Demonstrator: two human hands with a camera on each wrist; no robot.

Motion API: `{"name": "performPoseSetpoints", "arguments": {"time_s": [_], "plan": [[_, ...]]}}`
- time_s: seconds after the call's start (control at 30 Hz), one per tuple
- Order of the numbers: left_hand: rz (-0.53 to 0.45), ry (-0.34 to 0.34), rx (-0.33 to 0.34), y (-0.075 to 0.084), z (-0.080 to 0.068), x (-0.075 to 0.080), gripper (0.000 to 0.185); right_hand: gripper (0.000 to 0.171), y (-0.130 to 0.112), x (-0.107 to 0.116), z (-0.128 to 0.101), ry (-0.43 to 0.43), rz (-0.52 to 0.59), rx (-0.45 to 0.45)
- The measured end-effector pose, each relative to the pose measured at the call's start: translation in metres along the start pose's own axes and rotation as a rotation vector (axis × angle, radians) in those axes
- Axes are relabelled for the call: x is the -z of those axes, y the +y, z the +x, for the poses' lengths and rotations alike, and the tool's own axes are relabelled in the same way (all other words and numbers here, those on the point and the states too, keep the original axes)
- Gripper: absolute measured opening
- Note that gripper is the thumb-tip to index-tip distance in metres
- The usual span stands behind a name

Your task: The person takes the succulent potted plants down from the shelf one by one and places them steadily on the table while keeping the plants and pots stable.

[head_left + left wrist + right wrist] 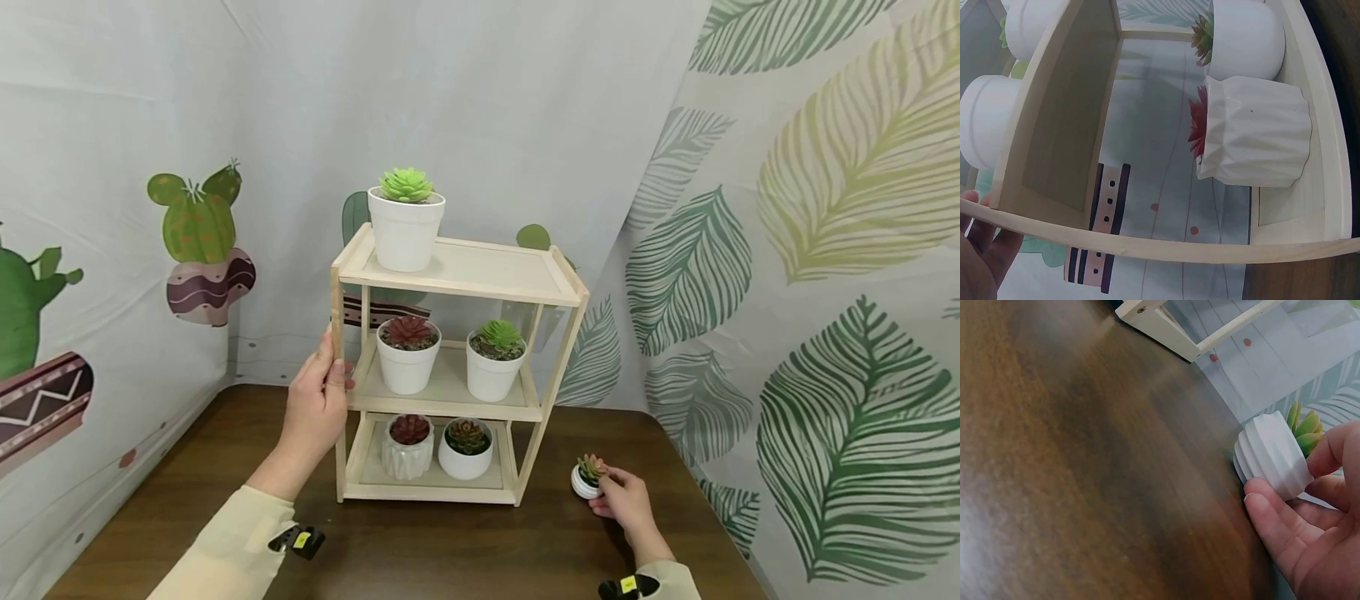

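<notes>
As our left grip (317,404) is clasping the rack (491,265), right grip (624,502) pinching the succulent (1275,453), tugging is perhaps risking toppled pots (407,237).

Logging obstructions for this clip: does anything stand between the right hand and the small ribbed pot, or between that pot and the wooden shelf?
Nothing visible does. The right hand holds the small ribbed pot, and between it and the right side of the wooden shelf only tabletop shows.
</notes>
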State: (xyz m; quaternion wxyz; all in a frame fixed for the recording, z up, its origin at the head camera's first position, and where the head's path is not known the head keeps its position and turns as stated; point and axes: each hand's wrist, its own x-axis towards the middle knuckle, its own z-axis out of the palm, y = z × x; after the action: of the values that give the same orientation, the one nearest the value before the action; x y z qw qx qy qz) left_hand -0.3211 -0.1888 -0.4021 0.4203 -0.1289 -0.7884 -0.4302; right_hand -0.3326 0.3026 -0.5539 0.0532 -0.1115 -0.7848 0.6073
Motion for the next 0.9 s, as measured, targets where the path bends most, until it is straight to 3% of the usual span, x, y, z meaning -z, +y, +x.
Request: {"name": "performPoseSetpoints", "arguments": {"time_s": [0.9], "plan": [[0.004, 0.027, -0.028, -0.001, -0.001, -0.001, 0.054, 0.043, 0.013, -0.004, -0.005, 0.068, 0.075, 0.015]]}}
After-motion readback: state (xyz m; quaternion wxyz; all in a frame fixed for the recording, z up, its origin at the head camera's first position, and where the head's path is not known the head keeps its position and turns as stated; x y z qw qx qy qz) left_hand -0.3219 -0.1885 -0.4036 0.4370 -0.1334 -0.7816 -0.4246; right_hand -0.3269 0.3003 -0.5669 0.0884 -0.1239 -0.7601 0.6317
